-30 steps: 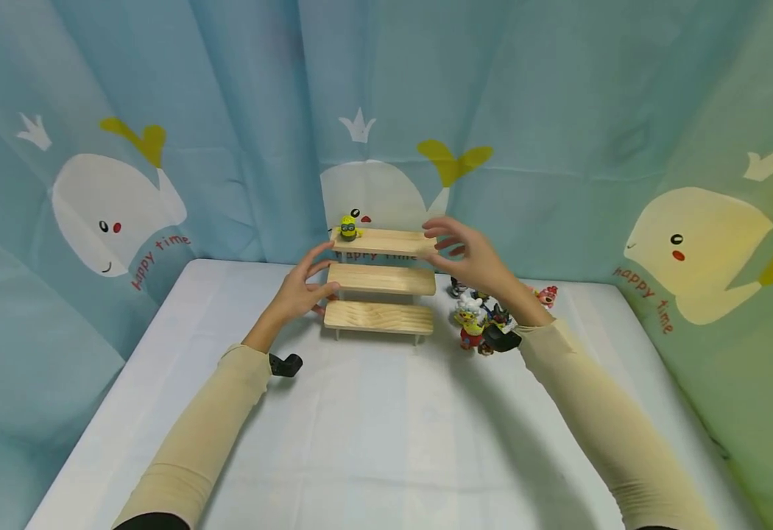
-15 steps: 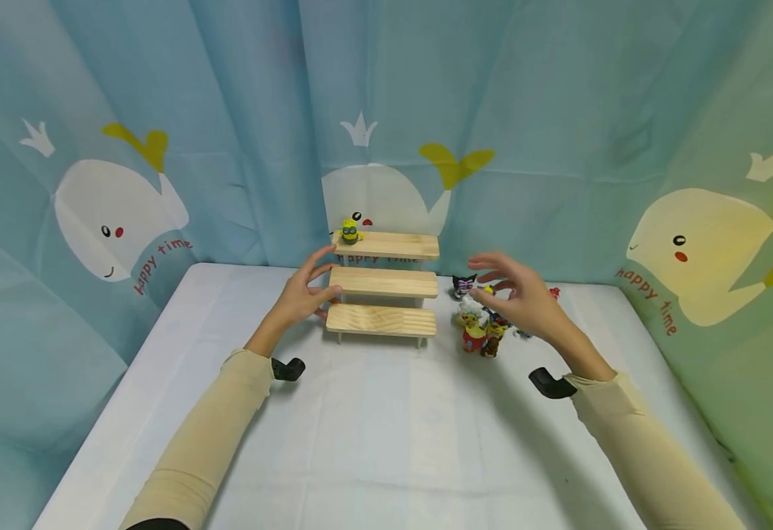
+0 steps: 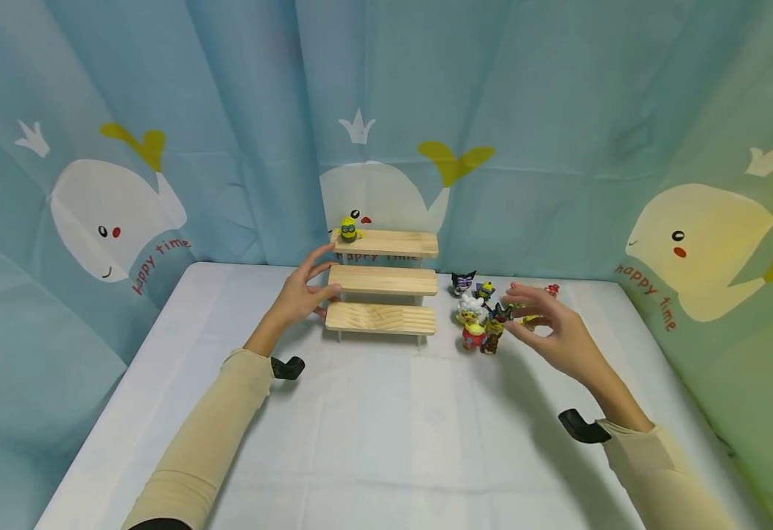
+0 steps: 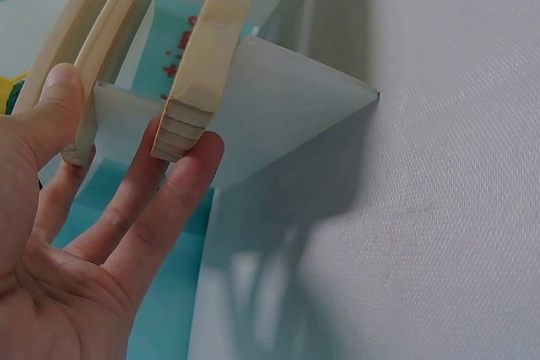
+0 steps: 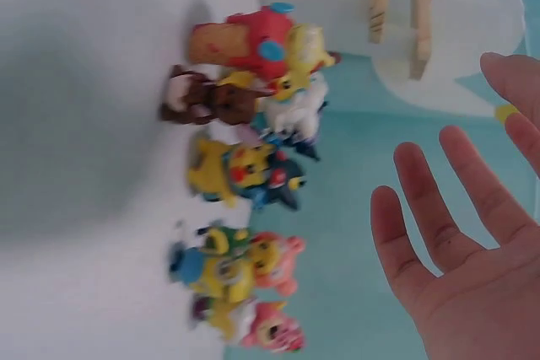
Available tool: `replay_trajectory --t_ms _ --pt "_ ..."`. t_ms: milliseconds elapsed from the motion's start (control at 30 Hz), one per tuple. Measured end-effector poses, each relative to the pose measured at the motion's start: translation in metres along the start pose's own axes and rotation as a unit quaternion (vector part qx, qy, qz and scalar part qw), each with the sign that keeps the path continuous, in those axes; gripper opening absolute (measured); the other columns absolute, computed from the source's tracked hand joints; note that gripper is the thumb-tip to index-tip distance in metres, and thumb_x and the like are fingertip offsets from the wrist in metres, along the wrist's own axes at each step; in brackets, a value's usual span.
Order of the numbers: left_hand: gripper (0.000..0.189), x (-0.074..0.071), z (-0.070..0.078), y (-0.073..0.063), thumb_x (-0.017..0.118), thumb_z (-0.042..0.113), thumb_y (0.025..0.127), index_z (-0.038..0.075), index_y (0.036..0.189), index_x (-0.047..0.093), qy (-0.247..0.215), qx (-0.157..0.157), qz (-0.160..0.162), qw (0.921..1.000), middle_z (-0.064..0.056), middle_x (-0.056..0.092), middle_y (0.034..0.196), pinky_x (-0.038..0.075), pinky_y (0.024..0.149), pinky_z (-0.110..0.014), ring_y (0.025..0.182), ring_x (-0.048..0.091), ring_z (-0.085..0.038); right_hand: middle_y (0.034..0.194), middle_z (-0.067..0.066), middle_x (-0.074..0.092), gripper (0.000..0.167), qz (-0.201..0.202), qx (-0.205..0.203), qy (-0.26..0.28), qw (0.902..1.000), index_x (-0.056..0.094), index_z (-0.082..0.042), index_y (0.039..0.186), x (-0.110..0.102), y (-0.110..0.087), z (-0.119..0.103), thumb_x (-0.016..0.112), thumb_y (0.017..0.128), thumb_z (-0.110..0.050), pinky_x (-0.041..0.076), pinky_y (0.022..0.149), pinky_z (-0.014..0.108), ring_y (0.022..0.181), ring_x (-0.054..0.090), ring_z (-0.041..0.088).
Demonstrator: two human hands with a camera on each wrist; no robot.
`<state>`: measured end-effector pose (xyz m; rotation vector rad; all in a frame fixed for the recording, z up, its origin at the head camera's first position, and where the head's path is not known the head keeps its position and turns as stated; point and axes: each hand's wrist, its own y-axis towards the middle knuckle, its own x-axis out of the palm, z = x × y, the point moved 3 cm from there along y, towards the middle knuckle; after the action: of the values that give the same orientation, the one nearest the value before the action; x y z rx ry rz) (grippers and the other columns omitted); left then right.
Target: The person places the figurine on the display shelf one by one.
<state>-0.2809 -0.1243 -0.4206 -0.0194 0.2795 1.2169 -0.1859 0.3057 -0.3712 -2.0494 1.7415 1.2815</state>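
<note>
A three-step wooden display stand with pale side supports stands at the back middle. My left hand holds its left end. In the left wrist view the thumb lies against the middle plank, while fingertips reach round the ends of the planks. A yellow minion figurine stands on the top step, at the left. My right hand hovers over the right side of a cluster of small figurines, with loosely bent fingers and nothing in them. Nearest its fingertips is a yellow figurine with a dark, pointed cap.
Right of the stand are a white-haired figurine in red, a brown one, a black-eared one and pink ones. A blue curtain with printed whales hangs behind the white-covered table.
My right hand has moved from beside the top step, right and down to the figurines, staying unladen. The left hand keeps its place on the stand.
</note>
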Motion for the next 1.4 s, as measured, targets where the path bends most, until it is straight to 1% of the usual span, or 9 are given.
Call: replay_trajectory --t_ms 133,300,400,533,700,867,1133,1267,1400 --pt "0.079 -0.001 0.000 -0.001 0.070 0.013 0.100 0.032 0.163 0.027 -0.010 0.000 -0.002 1.0000 -0.017 0.036 0.162 0.053 0.069 -0.075 0.090 0.073 -0.043 0.128 0.010 0.068 0.057 0.006 0.015 0.003 0.9999 0.060 -0.015 0.141 0.002 -0.012 0.009 0.078 0.090 0.000 0.053 0.085 0.012 0.101 0.068 0.004" --pt "0.079 0.000 0.000 -0.001 0.069 0.012 0.100 0.031 0.164 0.027 -0.014 0.002 -0.002 0.9999 -0.018 0.035 0.162 0.053 0.068 -0.074 0.091 0.073 -0.045 0.126 0.010 0.068 0.053 0.004 0.024 -0.007 0.9997 0.059 -0.013 0.141 0.003 -0.019 0.017 0.077 0.092 -0.003 0.055 0.083 0.015 0.100 0.067 0.004" --pt "0.079 -0.001 0.000 0.000 0.069 0.012 0.100 0.031 0.163 0.027 -0.015 0.005 -0.004 0.9999 -0.019 0.035 0.163 0.053 0.068 -0.074 0.090 0.073 -0.046 0.126 0.012 0.069 0.051 -0.001 0.035 -0.001 0.9994 0.059 -0.011 0.141 0.006 -0.024 0.023 0.076 0.094 -0.004 0.058 0.082 0.021 0.100 0.070 0.012" --pt "0.078 -0.002 -0.001 0.000 0.069 0.011 0.100 0.031 0.163 0.027 -0.015 0.009 -0.006 0.9998 -0.023 0.033 0.163 0.052 0.068 -0.076 0.089 0.073 -0.047 0.126 0.018 0.067 0.049 -0.018 0.049 0.007 0.9986 0.057 -0.005 0.141 0.015 -0.028 0.032 0.074 0.095 -0.004 0.059 0.081 0.022 0.100 0.071 0.029" --pt "0.078 -0.002 -0.001 0.001 0.069 0.011 0.100 0.030 0.164 0.027 -0.016 0.007 -0.006 0.9998 -0.025 0.032 0.162 0.052 0.068 -0.076 0.087 0.073 -0.044 0.126 0.023 0.066 0.047 -0.032 0.045 0.014 0.9984 0.057 0.002 0.138 0.026 -0.031 0.040 0.073 0.094 0.002 0.060 0.080 0.025 0.097 0.071 0.037" --pt "0.079 -0.001 0.000 0.001 0.069 0.010 0.100 0.028 0.164 0.027 -0.014 0.005 -0.004 0.9999 -0.026 0.032 0.162 0.053 0.067 -0.074 0.087 0.073 -0.045 0.126 0.026 0.066 0.046 -0.038 0.055 0.024 0.9975 0.056 0.003 0.138 0.033 -0.031 0.048 0.072 0.094 0.004 0.061 0.081 0.027 0.097 0.070 0.041" --pt "0.079 -0.002 0.000 0.002 0.069 0.009 0.100 0.028 0.164 0.027 -0.013 0.007 -0.006 0.9999 -0.026 0.031 0.163 0.053 0.067 -0.074 0.088 0.073 -0.044 0.128 0.029 0.064 0.046 -0.057 0.087 0.042 0.9937 0.056 0.002 0.138 0.042 -0.029 0.054 0.073 0.095 0.000 0.061 0.080 0.029 0.099 0.070 0.044" --pt "0.079 -0.002 0.000 0.003 0.069 0.009 0.100 0.029 0.164 0.027 -0.011 0.003 -0.004 0.9999 -0.026 0.032 0.162 0.054 0.067 -0.073 0.091 0.073 -0.045 0.126 0.031 0.064 0.044 -0.061 0.085 0.027 0.9941 0.056 0.002 0.136 0.046 -0.028 0.060 0.073 0.095 0.000 0.062 0.079 0.032 0.099 0.071 0.043" --pt "0.079 -0.001 0.000 0.002 0.070 0.010 0.100 0.029 0.164 0.027 -0.011 0.001 -0.003 0.9999 -0.027 0.032 0.162 0.054 0.068 -0.074 0.093 0.072 -0.048 0.122 0.032 0.066 0.041 -0.058 0.078 0.017 0.9951 0.058 0.006 0.132 0.052 -0.026 0.067 0.072 0.094 0.006 0.062 0.079 0.037 0.097 0.071 0.045"
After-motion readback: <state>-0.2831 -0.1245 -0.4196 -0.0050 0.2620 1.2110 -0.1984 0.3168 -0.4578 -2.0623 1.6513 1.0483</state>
